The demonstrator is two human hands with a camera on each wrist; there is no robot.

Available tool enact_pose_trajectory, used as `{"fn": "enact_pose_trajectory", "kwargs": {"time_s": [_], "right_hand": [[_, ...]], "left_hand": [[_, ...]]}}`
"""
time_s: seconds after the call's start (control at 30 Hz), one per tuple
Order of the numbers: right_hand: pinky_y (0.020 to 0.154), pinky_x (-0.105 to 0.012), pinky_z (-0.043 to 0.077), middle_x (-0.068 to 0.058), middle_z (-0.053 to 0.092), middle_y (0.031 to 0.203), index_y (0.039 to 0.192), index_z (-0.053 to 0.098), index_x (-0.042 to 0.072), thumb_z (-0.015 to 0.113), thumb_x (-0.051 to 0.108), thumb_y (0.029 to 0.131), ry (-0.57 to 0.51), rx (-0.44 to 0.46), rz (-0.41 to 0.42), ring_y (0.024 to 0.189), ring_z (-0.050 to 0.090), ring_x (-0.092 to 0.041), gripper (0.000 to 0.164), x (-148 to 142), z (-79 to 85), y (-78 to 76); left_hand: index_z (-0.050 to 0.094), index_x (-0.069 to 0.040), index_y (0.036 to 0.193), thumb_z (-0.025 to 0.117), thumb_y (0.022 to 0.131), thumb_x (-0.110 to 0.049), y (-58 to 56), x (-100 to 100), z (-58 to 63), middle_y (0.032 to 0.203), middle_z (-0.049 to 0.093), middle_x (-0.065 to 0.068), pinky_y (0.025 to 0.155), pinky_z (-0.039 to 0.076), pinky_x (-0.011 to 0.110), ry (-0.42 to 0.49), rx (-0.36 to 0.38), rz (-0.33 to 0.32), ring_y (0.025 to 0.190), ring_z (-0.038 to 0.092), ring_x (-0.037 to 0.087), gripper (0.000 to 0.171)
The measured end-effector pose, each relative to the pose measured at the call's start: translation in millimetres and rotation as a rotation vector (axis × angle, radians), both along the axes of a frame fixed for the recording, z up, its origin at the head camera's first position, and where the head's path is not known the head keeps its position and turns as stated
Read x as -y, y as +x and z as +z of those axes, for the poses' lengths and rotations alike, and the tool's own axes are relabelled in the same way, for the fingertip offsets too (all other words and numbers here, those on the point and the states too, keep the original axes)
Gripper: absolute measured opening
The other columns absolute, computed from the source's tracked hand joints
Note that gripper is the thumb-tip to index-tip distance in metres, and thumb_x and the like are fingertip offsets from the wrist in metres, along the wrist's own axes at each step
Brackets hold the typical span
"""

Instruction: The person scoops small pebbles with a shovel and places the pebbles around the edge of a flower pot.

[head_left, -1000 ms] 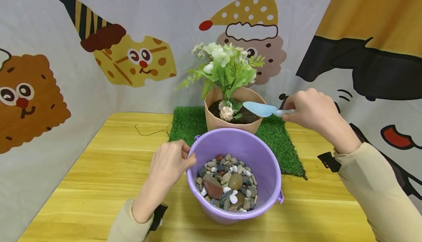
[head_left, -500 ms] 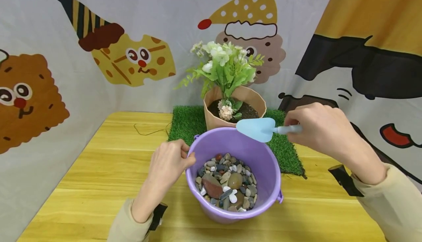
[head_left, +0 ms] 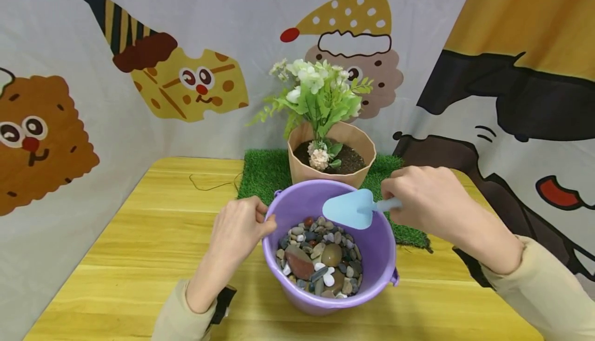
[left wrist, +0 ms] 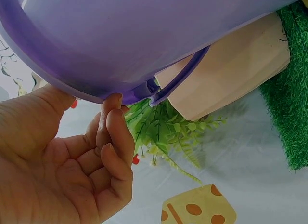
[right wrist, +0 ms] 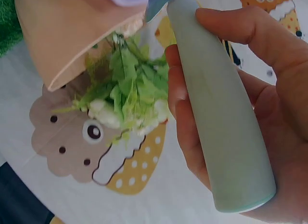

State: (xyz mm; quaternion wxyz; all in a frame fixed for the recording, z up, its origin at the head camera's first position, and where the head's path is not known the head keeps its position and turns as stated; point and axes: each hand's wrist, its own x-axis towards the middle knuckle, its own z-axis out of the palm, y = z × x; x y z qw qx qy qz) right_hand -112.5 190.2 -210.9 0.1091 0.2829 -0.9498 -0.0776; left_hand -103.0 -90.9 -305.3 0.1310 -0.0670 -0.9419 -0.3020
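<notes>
A purple bucket (head_left: 321, 302) stands at the table's middle, with many mixed pebbles (head_left: 321, 258) in its bottom. My left hand (head_left: 241, 227) pinches the bucket's left rim between thumb and fingers; in the left wrist view the other fingers curl below the rim, beside the handle joint. My right hand (head_left: 427, 201) grips the pale handle (right wrist: 221, 108) of a light blue trowel (head_left: 350, 209). The trowel's blade hangs over the far right part of the bucket's mouth, pointing left, above the pebbles. No load shows on the blade.
Behind the bucket, a peach flowerpot (head_left: 367, 150) with dark soil and white-flowered greenery (head_left: 321, 93) sits on a green turf mat (head_left: 265, 170). A thin dark wire (head_left: 209, 188) lies on the wooden table (head_left: 162, 237). A cartoon-printed cloth (head_left: 209, 10) hangs behind.
My right hand has brought the trowel from over the flowerpot down and toward me, to above the bucket; its blade has turned to show its face. My left hand stays on the rim.
</notes>
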Motion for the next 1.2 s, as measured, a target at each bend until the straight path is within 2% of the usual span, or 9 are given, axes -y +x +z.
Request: {"fn": "enact_pose_trajectory", "kwargs": {"time_s": [0.17,0.3,0.43,0.67,0.87,1.1,1.2], "right_hand": [[0.036,-0.025,0.033,0.008,0.051,0.060,0.064,0.059,0.022,0.078,0.012,0.062,0.079,0.010,0.036,0.049,0.041,-0.010,0.021,13.6,-10.8,1.4],[0.036,-0.026,0.034,0.008,0.052,0.060,0.062,0.057,0.022,0.078,0.010,0.058,0.142,-0.031,0.098,0.050,0.045,-0.011,0.024,25.0,-19.2,3.3],[0.036,-0.028,0.036,0.006,0.054,0.058,0.058,0.055,0.022,0.077,0.010,0.058,0.190,-0.101,0.176,0.052,0.048,-0.013,0.025,36.1,-27.9,5.9],[0.037,-0.026,0.032,0.001,0.049,0.055,0.051,0.049,0.019,0.074,0.007,0.066,0.250,-0.274,0.288,0.051,0.041,-0.015,0.032,52.0,-42.0,14.5],[0.043,-0.024,0.031,0.002,0.047,0.054,0.052,0.054,0.019,0.073,0.007,0.065,0.272,-0.343,0.349,0.052,0.041,-0.016,0.026,61.1,-50.8,15.1],[0.043,-0.022,0.030,0.003,0.050,0.055,0.056,0.059,0.018,0.072,0.006,0.066,0.265,-0.352,0.418,0.051,0.042,-0.014,0.020,62.7,-55.8,6.1],[0.042,-0.023,0.035,0.004,0.054,0.058,0.061,0.061,0.018,0.074,0.010,0.064,0.265,-0.259,0.415,0.053,0.045,-0.014,0.016,57.8,-57.1,-2.9]], "left_hand": [[0.070,-0.002,0.080,0.074,0.069,-0.010,-0.3,0.1,-0.7,0.071,0.071,0.009,0.044,0.044,0.016,-0.002,-0.004,-0.002,0.050,0.056,0.010,0.014],[0.070,-0.002,0.080,0.074,0.069,-0.009,-0.2,0.2,-1.1,0.071,0.071,0.009,0.043,0.044,0.016,0.001,-0.007,-0.004,0.050,0.056,0.010,0.014],[0.070,-0.001,0.081,0.073,0.069,-0.009,-0.2,0.1,-1.2,0.071,0.071,0.009,0.043,0.044,0.016,0.007,-0.003,-0.005,0.049,0.055,0.010,0.014],[0.070,-0.001,0.081,0.074,0.069,-0.009,-0.7,0.3,-1.3,0.071,0.071,0.009,0.043,0.044,0.016,0.010,0.000,-0.003,0.050,0.057,0.010,0.014],[0.070,-0.001,0.081,0.074,0.069,-0.009,-0.7,0.7,-1.1,0.071,0.071,0.010,0.044,0.045,0.016,0.006,0.003,0.000,0.052,0.058,0.011,0.014],[0.070,-0.002,0.080,0.075,0.069,-0.010,-1.2,0.8,-1.1,0.071,0.071,0.009,0.046,0.046,0.017,0.005,0.004,0.002,0.054,0.058,0.012,0.014],[0.070,-0.002,0.081,0.074,0.069,-0.010,-1.3,0.6,-1.2,0.071,0.071,0.009,0.046,0.046,0.017,0.010,0.005,-0.001,0.053,0.058,0.011,0.015]]}}
